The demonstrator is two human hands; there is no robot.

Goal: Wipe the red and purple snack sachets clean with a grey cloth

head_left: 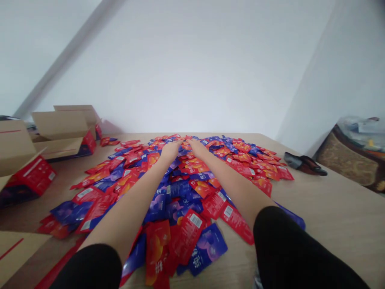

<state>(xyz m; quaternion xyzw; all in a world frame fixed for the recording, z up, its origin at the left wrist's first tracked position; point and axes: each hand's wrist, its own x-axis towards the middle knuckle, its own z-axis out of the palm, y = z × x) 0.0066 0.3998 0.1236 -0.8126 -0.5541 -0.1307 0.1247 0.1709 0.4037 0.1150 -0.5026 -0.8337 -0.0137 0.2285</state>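
Note:
A broad pile of small red and blue packets (pixel 180 196) with orange and purple fruit pictures spreads over the table. Both my arms stretch far across it, in black sleeves. At the back of the pile, my left hand (pixel 171 148) rests on the packets, its fingers stretched toward the middle. Close beside it, my right hand (pixel 197 147) lies on the packets too, fingers pointing inward and nearly meeting the left ones. Each hand looks flat and open, with no packet visibly gripped. The fingertips are small and partly lost among the packets.
Open cardboard boxes (pixel 67 146) with red and blue printed sides stand at the left. A dark object (pixel 305 163), perhaps a tape dispenser, lies on the wooden table (pixel 327 216) at right. Beyond that edge is a patterned brown item (pixel 349 158) under plastic bags. A white wall rises behind.

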